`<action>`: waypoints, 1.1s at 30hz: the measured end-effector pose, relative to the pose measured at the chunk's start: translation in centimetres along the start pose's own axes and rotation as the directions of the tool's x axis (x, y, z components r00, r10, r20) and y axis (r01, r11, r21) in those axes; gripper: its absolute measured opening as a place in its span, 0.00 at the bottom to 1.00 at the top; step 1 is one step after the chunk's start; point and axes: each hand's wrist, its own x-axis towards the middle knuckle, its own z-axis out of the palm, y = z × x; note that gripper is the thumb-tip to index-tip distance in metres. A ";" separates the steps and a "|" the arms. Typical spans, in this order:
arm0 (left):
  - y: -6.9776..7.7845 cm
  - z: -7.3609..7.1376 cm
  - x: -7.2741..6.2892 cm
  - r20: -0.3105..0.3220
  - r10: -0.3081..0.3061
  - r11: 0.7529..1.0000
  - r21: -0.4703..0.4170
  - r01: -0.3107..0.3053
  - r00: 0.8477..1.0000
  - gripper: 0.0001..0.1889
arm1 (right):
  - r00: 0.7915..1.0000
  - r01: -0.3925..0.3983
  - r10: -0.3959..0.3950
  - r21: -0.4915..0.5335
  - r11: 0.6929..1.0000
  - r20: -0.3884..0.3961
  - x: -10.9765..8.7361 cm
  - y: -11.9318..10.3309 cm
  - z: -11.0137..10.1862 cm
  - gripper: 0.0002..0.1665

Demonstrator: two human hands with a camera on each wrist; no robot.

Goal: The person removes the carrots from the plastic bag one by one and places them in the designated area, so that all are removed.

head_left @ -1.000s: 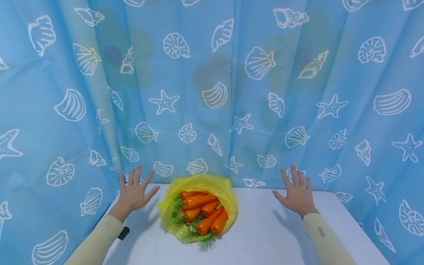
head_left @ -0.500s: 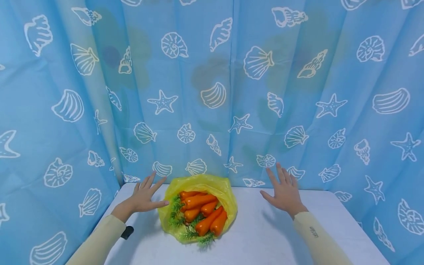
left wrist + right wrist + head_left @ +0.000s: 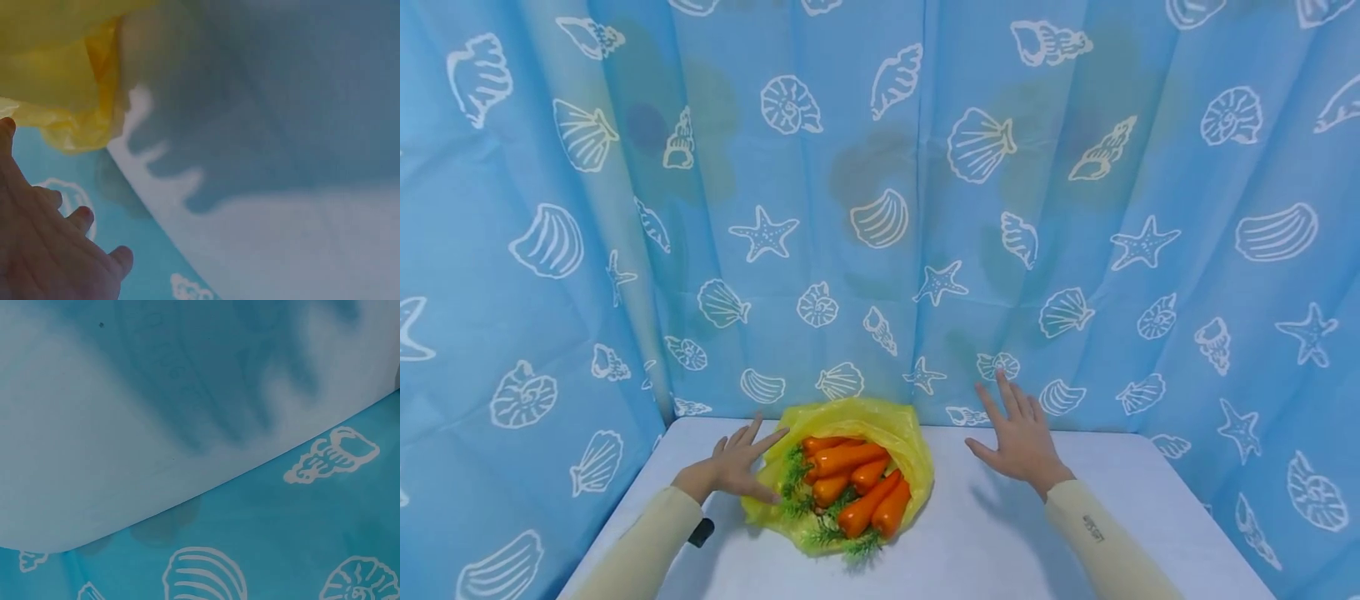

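A yellow plastic bag (image 3: 853, 410) lies on the white table, its mouth turned toward me. Inside it are several orange carrots (image 3: 861, 504) with green feathery tops (image 3: 831, 532), some spilling over the bag's lower rim. My left hand (image 3: 735, 468) is at the bag's left edge, thumb and fingers spread; whether it touches the plastic I cannot tell. In the left wrist view, this hand (image 3: 53, 244) appears beside part of the bag (image 3: 56, 75). To the right of the bag, apart from it, my right hand (image 3: 1022, 439) hovers with fingers extended. The right wrist view shows mostly its shadow.
The white table (image 3: 940, 554) ends at a blue curtain (image 3: 820, 183) with white shell and starfish drawings, which hangs at the back and both sides. A small black object (image 3: 702, 532) shows beneath my left wrist.
My left hand has moved right and slightly down, reaching the bag's left edge. The right hand has shifted left toward the bag. The carrots stay as they were.
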 end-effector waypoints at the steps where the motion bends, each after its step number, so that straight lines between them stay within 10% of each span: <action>1: -0.1 0.2 0.1 0.003 0.001 1.000 -0.007 -0.001 1.000 0.60 | 1.000 -0.001 0.001 0.001 1.000 0.002 0.0 -0.1 0.0 0.57; 33: -1.2 3.1 2.3 0.138 -0.193 0.979 -0.037 0.200 0.972 0.60 | 0.993 0.114 -0.117 0.075 0.991 0.023 1.8 -5.0 0.7 0.56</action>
